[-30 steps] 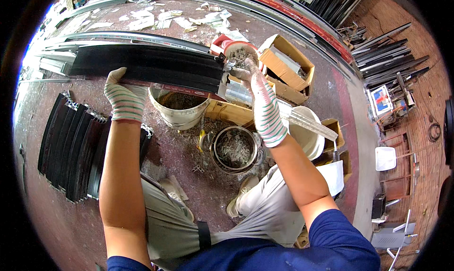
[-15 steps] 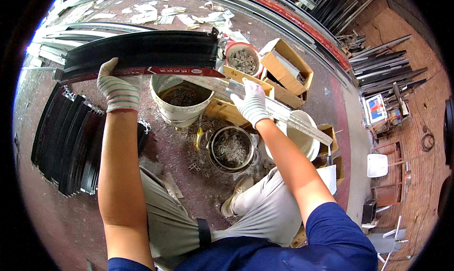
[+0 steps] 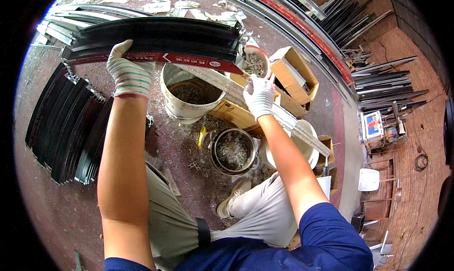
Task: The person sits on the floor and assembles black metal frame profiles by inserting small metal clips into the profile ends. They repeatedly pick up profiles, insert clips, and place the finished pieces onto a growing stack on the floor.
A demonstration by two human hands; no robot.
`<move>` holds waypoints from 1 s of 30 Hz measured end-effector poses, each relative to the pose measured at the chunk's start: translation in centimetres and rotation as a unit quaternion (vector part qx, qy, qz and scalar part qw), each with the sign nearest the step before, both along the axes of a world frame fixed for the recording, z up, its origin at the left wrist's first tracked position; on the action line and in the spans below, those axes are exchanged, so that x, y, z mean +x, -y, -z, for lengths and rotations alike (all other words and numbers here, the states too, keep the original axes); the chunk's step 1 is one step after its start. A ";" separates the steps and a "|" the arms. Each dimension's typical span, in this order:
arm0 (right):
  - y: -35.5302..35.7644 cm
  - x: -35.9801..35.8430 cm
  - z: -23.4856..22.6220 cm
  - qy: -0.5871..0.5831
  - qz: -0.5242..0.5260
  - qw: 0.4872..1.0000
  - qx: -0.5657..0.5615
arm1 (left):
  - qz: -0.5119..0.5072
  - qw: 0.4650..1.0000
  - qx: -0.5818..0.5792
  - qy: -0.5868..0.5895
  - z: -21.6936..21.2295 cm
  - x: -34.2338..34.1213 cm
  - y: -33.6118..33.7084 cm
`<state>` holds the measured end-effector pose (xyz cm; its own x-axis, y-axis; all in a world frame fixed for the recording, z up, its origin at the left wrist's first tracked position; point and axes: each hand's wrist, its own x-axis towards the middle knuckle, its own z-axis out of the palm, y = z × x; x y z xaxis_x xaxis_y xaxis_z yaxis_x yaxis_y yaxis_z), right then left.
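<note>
My left hand (image 3: 130,72), in a striped knit glove, grips the lower edge of a long black profile (image 3: 156,34) with a red printed strip (image 3: 198,59) along its near side. The thumb lies over its face. My right hand (image 3: 260,96), gloved alike, is near the profile's right end, fingers bent together as in a pinch; what they hold, if anything, I cannot make out. Beneath the right wrist a silvery metal bar (image 3: 302,131) slants across the buckets. A white bucket (image 3: 177,105) stands below the profile, with small metal pieces inside.
A metal pot (image 3: 234,150) of small parts sits near my shoe. More black profiles (image 3: 66,124) lie stacked at left. Cardboard boxes (image 3: 295,77), a red-rimmed bucket (image 3: 255,63) and a white bucket (image 3: 307,143) stand at right. Long metal bars (image 3: 302,25) line the far side.
The black profile has shifted up and to the right in the view with my left hand. My right hand has moved right, and its fingers have drawn together from a more spread pose.
</note>
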<state>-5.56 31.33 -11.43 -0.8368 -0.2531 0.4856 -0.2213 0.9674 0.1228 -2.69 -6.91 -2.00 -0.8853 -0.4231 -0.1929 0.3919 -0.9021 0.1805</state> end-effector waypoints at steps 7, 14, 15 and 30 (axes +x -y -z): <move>-6.4 0.3 -1.5 0.063 0.081 0.988 -0.117 | 0.013 1.000 0.001 -0.007 -0.4 0.4 -1.0; -10.4 0.7 -2.5 0.191 -0.014 0.653 -0.733 | 0.052 0.998 -0.041 -0.024 -0.1 0.5 -3.0; -8.6 1.7 -3.5 0.184 -0.035 0.583 -0.791 | 0.056 0.997 -0.048 -0.023 0.3 0.9 -2.7; 1.0 9.4 -11.2 0.219 -0.145 0.466 -0.845 | 0.078 0.997 -0.024 0.013 1.4 -0.3 -6.4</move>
<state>3.82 30.34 -0.22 -0.9989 0.0477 -0.0037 -0.0195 -0.4768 -0.8788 -2.97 -0.55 -3.44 -0.9359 -0.2897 -0.2003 0.2417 -0.9419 0.2331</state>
